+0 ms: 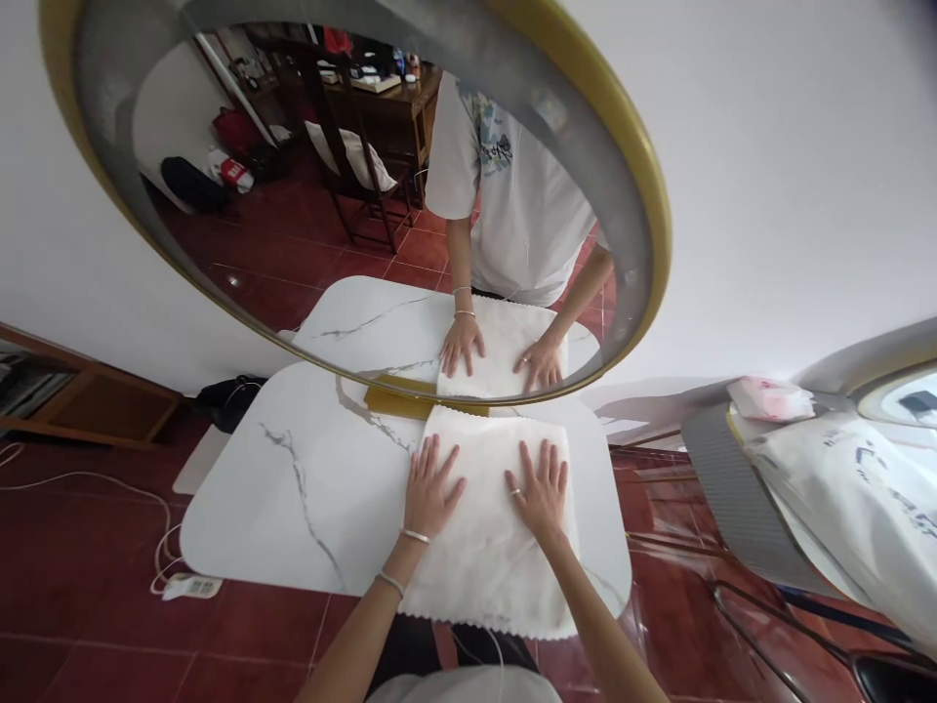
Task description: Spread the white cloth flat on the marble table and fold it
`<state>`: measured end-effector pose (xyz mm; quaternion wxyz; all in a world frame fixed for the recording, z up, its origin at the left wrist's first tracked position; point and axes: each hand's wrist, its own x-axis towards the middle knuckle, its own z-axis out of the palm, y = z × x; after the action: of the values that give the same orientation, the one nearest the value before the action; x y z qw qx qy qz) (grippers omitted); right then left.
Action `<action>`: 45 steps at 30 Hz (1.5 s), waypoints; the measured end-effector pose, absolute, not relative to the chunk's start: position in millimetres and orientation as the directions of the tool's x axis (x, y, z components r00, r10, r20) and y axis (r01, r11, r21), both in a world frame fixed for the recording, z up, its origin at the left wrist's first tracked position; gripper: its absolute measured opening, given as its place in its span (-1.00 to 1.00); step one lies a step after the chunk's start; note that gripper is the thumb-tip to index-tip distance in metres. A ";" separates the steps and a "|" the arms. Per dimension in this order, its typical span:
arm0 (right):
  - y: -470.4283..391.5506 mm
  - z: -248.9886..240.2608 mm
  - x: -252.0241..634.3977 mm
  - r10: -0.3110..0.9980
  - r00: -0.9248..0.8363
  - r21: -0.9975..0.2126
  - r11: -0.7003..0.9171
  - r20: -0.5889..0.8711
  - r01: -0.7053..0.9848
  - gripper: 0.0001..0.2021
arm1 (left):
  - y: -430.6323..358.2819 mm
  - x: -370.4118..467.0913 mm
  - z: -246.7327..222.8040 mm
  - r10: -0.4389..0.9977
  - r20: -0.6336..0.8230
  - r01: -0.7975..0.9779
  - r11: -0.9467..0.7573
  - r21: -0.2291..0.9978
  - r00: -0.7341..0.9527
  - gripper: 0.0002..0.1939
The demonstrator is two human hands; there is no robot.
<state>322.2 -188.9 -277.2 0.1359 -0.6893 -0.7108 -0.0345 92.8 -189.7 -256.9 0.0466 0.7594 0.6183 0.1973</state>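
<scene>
A white cloth [487, 566] with scalloped edges lies spread over the right part of the marble-patterned table [249, 508], and its near end hangs past the front edge. My left hand [430, 490] rests flat on the cloth's upper left, fingers spread; two bracelets circle that wrist. On the upper right of the cloth lies my right hand [540, 488], also flat with fingers apart and a ring on one finger. Neither hand grips the fabric. The cloth shows slight wrinkles between and below them.
A large gold-framed mirror [655, 225] stands at the table's back on a gold base [399, 398], reflecting my arms and the room. A power strip [191, 586] with cables lies on the red floor at left. At right, a white printed bag [871, 488] sits beside a grey-sided surface [732, 498].
</scene>
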 end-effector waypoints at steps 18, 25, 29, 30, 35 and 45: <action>-136.8 -258.1 105.4 0.914 -0.340 -0.280 0.393 0.221 0.876 -0.40 | -168.3 -115.3 -245.4 0.976 0.168 0.950 -0.178 0.256 0.137 -0.40; -141.4 -262.1 203.9 0.924 -0.291 -0.228 0.347 0.247 0.910 -0.40 | -123.4 -9.1 -240.4 0.921 0.166 0.841 -0.390 0.376 0.353 -0.41; -178.1 -262.1 258.0 0.903 -0.148 -0.230 0.257 0.404 0.939 -0.40 | -123.3 42.8 -242.9 0.939 0.204 0.851 -0.337 0.402 0.276 -0.34; -194.2 -262.6 263.0 0.894 -0.127 -0.239 0.249 0.430 0.939 -0.40 | -124.9 47.4 -244.1 0.943 0.205 0.854 -0.325 0.405 0.262 -0.33; -276.5 -265.6 229.3 0.951 -0.165 -0.253 0.232 0.261 0.939 -0.35 | -129.4 29.8 -249.3 0.934 0.193 0.844 -0.354 0.403 0.300 -0.34; -271.3 -258.6 84.1 0.948 -0.245 -0.248 0.292 0.202 0.924 -0.27 | -119.5 -121.4 -250.1 0.957 0.087 0.889 -0.289 0.356 0.276 -0.34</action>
<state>84.1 -271.3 -258.6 0.1576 -0.5938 -0.7881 0.0386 -121.4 -119.5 -250.1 0.1194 0.7899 0.5842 0.1433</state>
